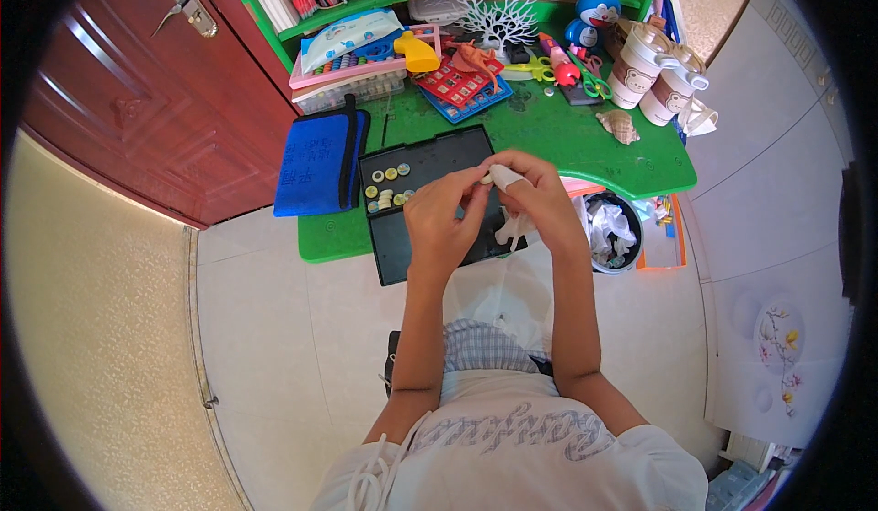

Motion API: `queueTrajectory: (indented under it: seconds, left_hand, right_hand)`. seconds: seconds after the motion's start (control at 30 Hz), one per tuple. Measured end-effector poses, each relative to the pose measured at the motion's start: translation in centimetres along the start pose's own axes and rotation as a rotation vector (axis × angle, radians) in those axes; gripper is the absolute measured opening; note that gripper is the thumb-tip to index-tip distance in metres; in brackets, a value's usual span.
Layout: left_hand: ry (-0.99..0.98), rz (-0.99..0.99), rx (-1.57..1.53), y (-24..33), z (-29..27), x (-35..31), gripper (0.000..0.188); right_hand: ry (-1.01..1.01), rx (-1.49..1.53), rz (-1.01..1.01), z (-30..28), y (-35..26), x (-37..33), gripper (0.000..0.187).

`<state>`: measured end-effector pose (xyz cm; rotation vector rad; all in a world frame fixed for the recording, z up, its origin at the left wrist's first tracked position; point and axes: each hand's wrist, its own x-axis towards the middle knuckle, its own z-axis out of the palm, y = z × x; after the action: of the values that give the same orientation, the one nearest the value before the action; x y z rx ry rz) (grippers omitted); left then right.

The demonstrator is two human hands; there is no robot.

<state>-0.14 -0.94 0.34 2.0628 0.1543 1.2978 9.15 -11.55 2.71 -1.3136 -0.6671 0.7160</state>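
Over an opened black case [428, 157] my two hands meet at the fingertips. My left hand [441, 218] pinches a small pale round piece [487, 179]. Bunched in my right hand [540, 195] is a white wipe [508, 178], wrapped over a finger and touching the piece; its loose end hangs below the palm. Several small round pieces [391, 173] with coloured faces lie in the left part of the case, some on edge in a row. My hands hide the case's right part.
The case overhangs the near edge of the green desk [631, 159]. A blue zip pouch [315, 163] lies left of it. Behind stand a white branching ornament [498, 21], scissors [596, 86] and two lidded cups [640, 64]. A waste bin [611, 232] sits below, right.
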Motion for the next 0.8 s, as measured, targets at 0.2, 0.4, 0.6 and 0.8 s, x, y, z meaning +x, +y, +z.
queueTrajectory:
  seconds: [0.2,0.4,0.6,0.8]
  left_hand:
    - [0.019,0.034,0.025,-0.22,0.24,-0.06,0.019]
    - [0.009,0.000,0.011,-0.19,0.08,-0.05,0.021]
    - [-0.008,-0.001,0.013,0.02,-0.01,0.00,0.020]
    - [-0.013,0.004,0.035,-0.11,0.04,-0.04,0.019]
  right_hand:
    - [-0.059,-0.060,-0.016,-0.05,-0.27,-0.07,0.019]
    - [0.021,-0.023,-0.040,0.10,-0.42,-0.10,0.020]
    - [0.015,-0.056,-0.036,-0.04,-0.37,-0.01,0.021]
    - [0.032,-0.080,-0.043,-0.49,0.16,0.10,0.017]
